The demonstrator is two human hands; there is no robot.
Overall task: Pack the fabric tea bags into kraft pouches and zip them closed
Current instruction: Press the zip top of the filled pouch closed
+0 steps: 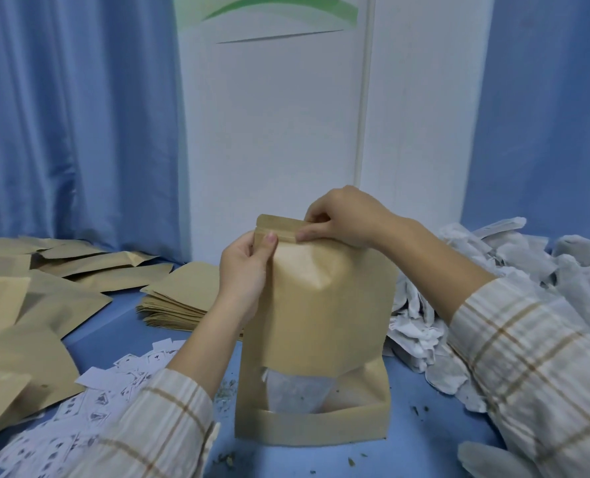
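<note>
A kraft pouch (pixel 317 315) stands upright on the blue table (pixel 431 432) in the middle of the head view. White fabric tea bags show through its clear window (pixel 297 391) near the bottom. My left hand (pixel 245 270) grips the pouch's upper left edge, thumb pressed on the zip strip. My right hand (pixel 342 219) pinches the top strip from behind and in front, right of the left thumb. A big heap of white fabric tea bags (pixel 514 270) lies to the right.
A stack of flat empty kraft pouches (pixel 180 298) sits behind my left hand. More pouches (pixel 35 315) are strewn at the left. Small white paper tags (pixel 107 395) lie scattered at front left. Blue curtains and a white panel close the back.
</note>
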